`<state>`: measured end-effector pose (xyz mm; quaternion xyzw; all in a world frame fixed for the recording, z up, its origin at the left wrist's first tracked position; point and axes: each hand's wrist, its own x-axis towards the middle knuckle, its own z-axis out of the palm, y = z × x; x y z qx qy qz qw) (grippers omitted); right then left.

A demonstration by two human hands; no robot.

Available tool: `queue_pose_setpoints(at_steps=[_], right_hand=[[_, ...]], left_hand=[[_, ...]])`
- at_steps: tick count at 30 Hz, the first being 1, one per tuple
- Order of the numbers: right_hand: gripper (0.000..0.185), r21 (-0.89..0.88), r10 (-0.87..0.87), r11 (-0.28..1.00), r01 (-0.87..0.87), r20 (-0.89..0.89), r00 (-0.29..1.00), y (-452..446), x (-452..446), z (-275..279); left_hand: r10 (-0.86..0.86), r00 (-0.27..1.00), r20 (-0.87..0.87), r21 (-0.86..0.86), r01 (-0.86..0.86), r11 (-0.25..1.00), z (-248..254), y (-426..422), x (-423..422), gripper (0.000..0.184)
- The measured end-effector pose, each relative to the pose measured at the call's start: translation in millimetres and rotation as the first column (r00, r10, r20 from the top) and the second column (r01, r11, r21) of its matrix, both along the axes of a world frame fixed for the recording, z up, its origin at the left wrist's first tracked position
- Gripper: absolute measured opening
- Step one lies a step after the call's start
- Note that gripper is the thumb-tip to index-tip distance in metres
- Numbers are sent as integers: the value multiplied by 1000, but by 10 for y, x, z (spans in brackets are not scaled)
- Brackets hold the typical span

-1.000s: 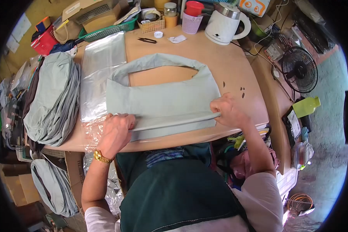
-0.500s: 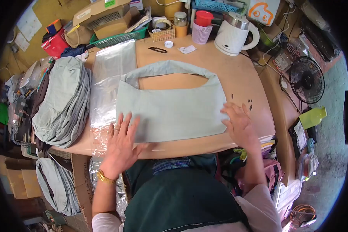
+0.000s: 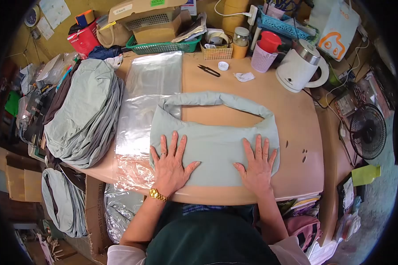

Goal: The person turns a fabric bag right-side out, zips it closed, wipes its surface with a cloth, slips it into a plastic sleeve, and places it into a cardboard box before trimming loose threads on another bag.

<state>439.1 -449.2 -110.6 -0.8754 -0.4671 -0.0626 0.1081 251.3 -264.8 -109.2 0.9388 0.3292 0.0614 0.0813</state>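
A pale grey-green fabric shoulder bag point(image 3: 212, 152) lies flat on the tan table, its wide strap looped toward the back. My left hand point(image 3: 170, 165) rests palm down on the bag's left part, fingers spread; a gold watch point(image 3: 158, 194) circles that wrist. On the bag's right part lies my right hand point(image 3: 258, 168), also flat with the fingers apart. Neither hand grips anything. Clear plastic sleeves point(image 3: 141, 106) lie left of the bag, with one edge against or under it.
A pile of similar grey-green bags point(image 3: 82, 115) sits at the table's left. Thread snips point(image 3: 208, 70), a white round cap point(image 3: 223, 66) and a white kettle point(image 3: 300, 66) stand or lie toward the back. A black fan point(image 3: 368, 131) is at the right.
Both hands have come down flat onto the bag, the right one moving inward from its right edge. The camera view has shifted, so the table sits lower in the picture.
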Motion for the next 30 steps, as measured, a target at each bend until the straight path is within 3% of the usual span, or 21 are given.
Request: queue_pose_setpoints(at_steps=[9,12,21,23,24,26,30], right_hand=[[86,-132,0,991,-21,-161,987,-149,-87,6],[90,-91,-36,996,23,-149,988,-134,-103,17],[92,-202,-17,979,4,-61,998,-53,44,189],[89,-271,-79,963,4,-266,961,50,117,366],[89,-266,-77,964,5,-262,962,112,99,358],[86,-131,76,987,-89,-101,992,235,19,242],[85,-158,35,986,-62,-169,985,271,97,-21]], left_hand=[[33,996,-86,-81,-40,996,39,-189,-240,88],[31,995,-98,-93,-40,995,38,-185,-243,88],[36,989,-144,-106,-52,993,199,-169,-182,89],[6,994,-106,-247,-32,969,316,-109,-122,85],[6,995,-101,-242,-31,970,329,-97,-26,85],[-133,978,163,-162,160,974,300,-124,185,82],[-48,999,-1,-16,48,999,-53,-41,261,82]])
